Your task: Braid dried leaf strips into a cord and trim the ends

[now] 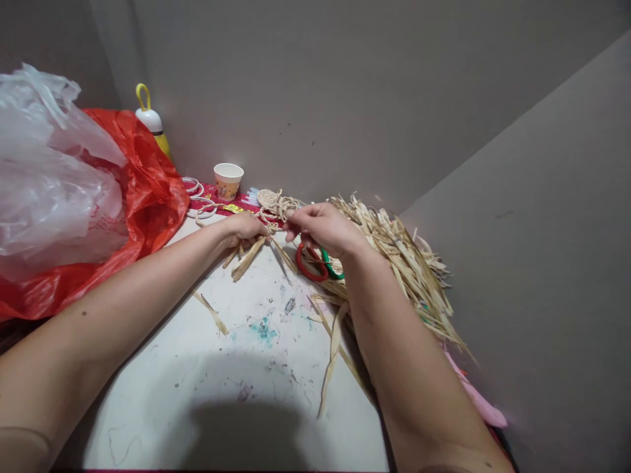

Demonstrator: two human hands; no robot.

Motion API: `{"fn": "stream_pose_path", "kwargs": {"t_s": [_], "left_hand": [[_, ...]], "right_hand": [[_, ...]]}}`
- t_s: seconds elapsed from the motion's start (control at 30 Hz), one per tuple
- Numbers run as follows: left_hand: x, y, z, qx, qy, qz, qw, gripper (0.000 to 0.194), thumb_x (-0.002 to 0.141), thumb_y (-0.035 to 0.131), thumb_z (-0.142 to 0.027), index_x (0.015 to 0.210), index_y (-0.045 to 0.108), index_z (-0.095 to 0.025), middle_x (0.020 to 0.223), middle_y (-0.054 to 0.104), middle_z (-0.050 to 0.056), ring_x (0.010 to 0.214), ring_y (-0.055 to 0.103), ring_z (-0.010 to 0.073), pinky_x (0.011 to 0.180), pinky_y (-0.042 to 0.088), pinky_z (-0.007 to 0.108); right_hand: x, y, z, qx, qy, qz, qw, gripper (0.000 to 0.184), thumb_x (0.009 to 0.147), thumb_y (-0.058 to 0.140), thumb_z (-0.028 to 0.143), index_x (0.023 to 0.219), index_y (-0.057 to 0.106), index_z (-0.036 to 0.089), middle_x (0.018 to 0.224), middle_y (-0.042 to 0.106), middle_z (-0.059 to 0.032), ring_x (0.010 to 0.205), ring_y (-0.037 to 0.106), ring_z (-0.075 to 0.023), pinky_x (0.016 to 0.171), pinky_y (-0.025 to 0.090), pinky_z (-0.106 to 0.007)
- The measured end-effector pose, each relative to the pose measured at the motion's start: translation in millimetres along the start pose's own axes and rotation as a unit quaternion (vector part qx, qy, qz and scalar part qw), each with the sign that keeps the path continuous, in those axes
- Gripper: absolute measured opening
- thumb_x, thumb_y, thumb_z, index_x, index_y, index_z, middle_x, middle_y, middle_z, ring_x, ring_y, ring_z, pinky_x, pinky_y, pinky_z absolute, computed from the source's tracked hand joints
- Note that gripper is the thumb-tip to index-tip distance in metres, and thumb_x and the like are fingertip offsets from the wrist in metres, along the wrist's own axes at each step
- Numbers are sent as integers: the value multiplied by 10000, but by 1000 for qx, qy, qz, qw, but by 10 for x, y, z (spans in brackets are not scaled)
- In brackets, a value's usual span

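From the surface's middle, one white bag and one red bag crowd 10 o'clock; one cup stands at 12. The right forearm blocks part of a straw heap at 2. At 12, the left hand pinches straw strips, the widest lying along 1–7 o'clock, tip toward 7. The right hand is curled; I cannot tell whether it grips anything.

Grips obscured, edges cropped

The left hand covers part of the strips it grips, and we cannot tell whether the right hand holds anything. That hand hides part of a green loop. A red bag masks the base of a bottle; a whitish bag runs off our left edge. Print on the cup is too small to read.
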State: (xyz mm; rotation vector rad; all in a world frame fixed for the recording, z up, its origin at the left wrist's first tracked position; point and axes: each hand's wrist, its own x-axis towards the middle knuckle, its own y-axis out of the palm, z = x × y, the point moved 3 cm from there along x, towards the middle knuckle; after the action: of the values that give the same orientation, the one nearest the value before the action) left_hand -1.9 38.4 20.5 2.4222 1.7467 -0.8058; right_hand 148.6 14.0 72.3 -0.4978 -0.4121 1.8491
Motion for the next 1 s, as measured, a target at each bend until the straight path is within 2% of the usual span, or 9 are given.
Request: {"fn": "stream_pose_path", "kwargs": {"t_s": [0.03, 0.1, 0.23, 0.37, 0.43, 0.6, 0.77, 0.9, 1.0], "left_hand": [[0, -4, -2, -1, 4, -4, 1000, 238, 734, 582, -119, 502, 535, -148, 385, 345, -48, 349, 253, 52, 427, 167, 233], [1, -10, -5, -1, 12, -9, 1000, 238, 743, 581, -123, 510, 539, -144, 387, 333, -51, 352, 242, 49, 432, 161, 232], [8, -6, -4, -6, 27, 5, 1000, 271, 752, 595, -134, 496, 506, -148, 392, 331, -56, 349, 238, 40, 431, 157, 224], [5, -1, 1, -11, 25, 16, 1000, 309, 746, 619, -142, 483, 458, -156, 394, 315, -63, 338, 223, 30, 421, 143, 222], [0, -1, 2, -9, 22, 23, 999, 300, 751, 603, -123, 493, 456, -156, 388, 298, -66, 334, 219, 29, 417, 140, 216], [3, -7, 1, -6, 21, 55, 998, 237, 742, 590, -98, 542, 475, -153, 396, 336, -62, 344, 236, 31, 409, 148, 201], [-13, -7, -11, 2, 23, 69, 997, 237, 739, 591, -95, 544, 470, -155, 393, 321, -67, 353, 240, 35, 413, 156, 205], [-16, -6, -9, 35, 40, 45, 998, 274, 710, 620, -92, 531, 429, -172, 391, 313, -74, 361, 244, 39, 424, 165, 213], [-13, -27, -13, 87, 67, 16, 994, 195, 686, 632, -89, 558, 508, -166, 407, 355, -68, 385, 294, 50, 439, 216, 214]], "right_hand": [[42, -26, -53, 31, 8, -45, 998, 243, 875, 526, 257, 671, 597, 147, 639, 660, -21, 352, 360, -36, 368, 255, -194], [120, 15, -168, 63, 43, -70, 995, 223, 873, 509, 200, 663, 567, 151, 689, 672, -18, 362, 381, -34, 361, 239, -193], [195, 225, -298, 55, 95, -18, 994, 255, 895, 501, 263, 678, 578, 152, 692, 668, -35, 357, 380, -45, 343, 183, -208], [213, 352, -331, 89, 90, 32, 991, 286, 921, 458, 306, 712, 578, 153, 646, 656, -40, 338, 312, -43, 345, 143, -213], [222, 381, -350, 105, 92, 44, 989, 271, 920, 460, 298, 703, 548, 162, 568, 604, -9, 326, 281, -43, 347, 144, -212], [240, 415, -374, 85, 112, 42, 989, 305, 922, 456, 305, 652, 493, 169, 425, 359, 71, 297, 225, -38, 343, 125, -205], [248, 417, -366, 86, 131, 47, 987, 329, 927, 454, 303, 624, 448, 174, 407, 330, 80, 298, 198, -30, 340, 113, -198], [260, 415, -372, 103, 127, 37, 986, 326, 906, 483, 253, 602, 384, 185, 407, 349, 86, 299, 210, -27, 335, 130, -194], [286, 429, -395, 104, 107, 31, 988, 320, 877, 486, 199, 579, 368, 187, 395, 343, 85, 290, 235, -31, 327, 140, -196]]}}
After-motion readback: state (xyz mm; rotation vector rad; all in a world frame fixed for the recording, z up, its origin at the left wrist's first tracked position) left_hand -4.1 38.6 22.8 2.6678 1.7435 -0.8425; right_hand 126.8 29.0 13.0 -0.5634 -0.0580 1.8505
